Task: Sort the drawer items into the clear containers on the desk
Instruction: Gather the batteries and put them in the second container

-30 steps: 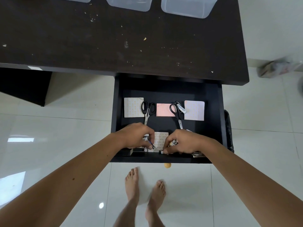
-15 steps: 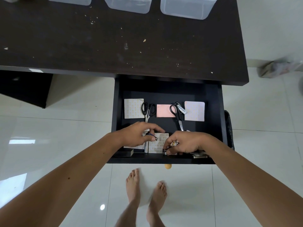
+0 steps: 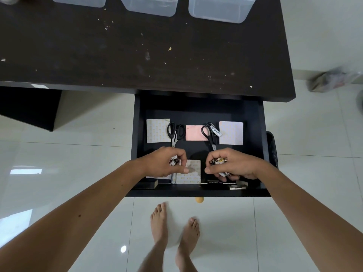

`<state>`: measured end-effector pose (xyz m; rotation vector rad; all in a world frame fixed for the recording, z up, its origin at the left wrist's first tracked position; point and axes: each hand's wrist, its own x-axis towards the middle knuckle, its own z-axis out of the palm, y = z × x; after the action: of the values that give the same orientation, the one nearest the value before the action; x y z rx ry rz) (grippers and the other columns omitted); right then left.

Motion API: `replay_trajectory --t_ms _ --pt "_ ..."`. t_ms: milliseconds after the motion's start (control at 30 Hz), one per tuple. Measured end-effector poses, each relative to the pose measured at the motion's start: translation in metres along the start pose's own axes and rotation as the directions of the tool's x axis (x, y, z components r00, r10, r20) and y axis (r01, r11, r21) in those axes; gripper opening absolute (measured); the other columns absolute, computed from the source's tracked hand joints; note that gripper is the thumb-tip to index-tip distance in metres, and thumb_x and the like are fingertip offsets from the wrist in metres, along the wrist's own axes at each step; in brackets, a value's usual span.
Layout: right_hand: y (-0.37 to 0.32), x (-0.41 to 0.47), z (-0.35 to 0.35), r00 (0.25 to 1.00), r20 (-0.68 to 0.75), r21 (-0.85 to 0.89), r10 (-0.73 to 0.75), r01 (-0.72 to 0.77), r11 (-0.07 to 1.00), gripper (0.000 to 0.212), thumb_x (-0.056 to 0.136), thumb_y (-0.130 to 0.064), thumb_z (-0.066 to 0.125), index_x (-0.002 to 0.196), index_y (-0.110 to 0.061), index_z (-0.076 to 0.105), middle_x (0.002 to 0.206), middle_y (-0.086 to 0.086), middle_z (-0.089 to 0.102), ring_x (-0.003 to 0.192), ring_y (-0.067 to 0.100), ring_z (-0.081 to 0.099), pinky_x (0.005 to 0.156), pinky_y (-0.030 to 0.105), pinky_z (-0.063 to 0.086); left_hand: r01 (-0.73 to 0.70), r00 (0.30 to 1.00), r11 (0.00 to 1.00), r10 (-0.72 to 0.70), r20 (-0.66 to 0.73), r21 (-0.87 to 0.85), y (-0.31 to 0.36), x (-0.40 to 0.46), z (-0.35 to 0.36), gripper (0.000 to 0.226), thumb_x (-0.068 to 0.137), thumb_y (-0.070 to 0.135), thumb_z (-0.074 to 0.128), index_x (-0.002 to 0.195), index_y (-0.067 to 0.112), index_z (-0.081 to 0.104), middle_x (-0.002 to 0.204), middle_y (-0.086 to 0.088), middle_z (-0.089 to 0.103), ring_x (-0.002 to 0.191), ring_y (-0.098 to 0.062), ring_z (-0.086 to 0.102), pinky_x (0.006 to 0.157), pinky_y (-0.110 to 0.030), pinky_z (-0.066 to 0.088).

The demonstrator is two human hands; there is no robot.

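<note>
Both fists over the open drawer [image 3: 137,146]: left hand [image 3: 166,162] and right hand [image 3: 233,164] each gripping small batteries. Scissors [image 3: 175,132] and sticky pads [image 3: 158,130] behind.

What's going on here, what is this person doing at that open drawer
A person stands barefoot at a dark desk with its drawer pulled open. Each hand grips a small bunch of little items: the left hand over the near left of the drawer, the right hand over the near right. What the items are is too small to tell. Two pairs of scissors and several square pads remain inside. The clear containers at the desk's far edge look empty.
</note>
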<state>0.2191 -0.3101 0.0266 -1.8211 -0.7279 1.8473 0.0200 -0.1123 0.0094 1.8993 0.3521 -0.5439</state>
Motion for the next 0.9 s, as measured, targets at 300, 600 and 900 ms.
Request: replay_trajectory --t_ms 300,600,900 --pt "0.014 0.007 0.0 0.995 -0.102 -0.423 0.018 -0.059 0.904 0.008 0.088 -0.029 0.086 0.093 -0.033 0.082 0.087 -0.02 0.074 0.074 0.014 0.072 0.07 0.03 0.059 0.131 0.99 0.971 -0.115 -0.087 0.202 -0.006 0.001 -0.005 0.025 0.078 0.048 0.09 0.082 0.035 0.069 0.09 0.013 0.069 0.088 -0.008 0.064 0.078 -0.031 0.051" --pt "0.017 0.013 0.0 0.998 -0.061 -0.671 0.026 -0.06 0.739 0.019 0.09 -0.038 0.082 0.108 -0.034 0.081 0.116 -0.01 0.072 0.109 0.013 0.063 0.1 0.039 0.054 0.283 0.959 0.857 -0.25 -0.132 0.431 -0.008 0.001 0.0 0.042 0.07 0.042 0.096 0.103 0.038 0.069 0.108 0.006 0.062 0.11 -0.018 0.056 0.085 -0.035 0.046" --pt "0.008 0.004 -0.004 0.999 -0.009 -0.597 0.038 -0.036 0.802 0.011 0.091 -0.035 0.082 0.101 -0.039 0.079 0.106 -0.018 0.066 0.103 0.005 0.061 0.093 0.027 0.05 0.292 0.956 0.837 -0.259 -0.134 0.463 0.0 -0.001 0.0 0.051 0.068 0.046 0.096 0.112 0.032 0.074 0.111 0.004 0.065 0.108 -0.02 0.06 0.086 -0.034 0.051"
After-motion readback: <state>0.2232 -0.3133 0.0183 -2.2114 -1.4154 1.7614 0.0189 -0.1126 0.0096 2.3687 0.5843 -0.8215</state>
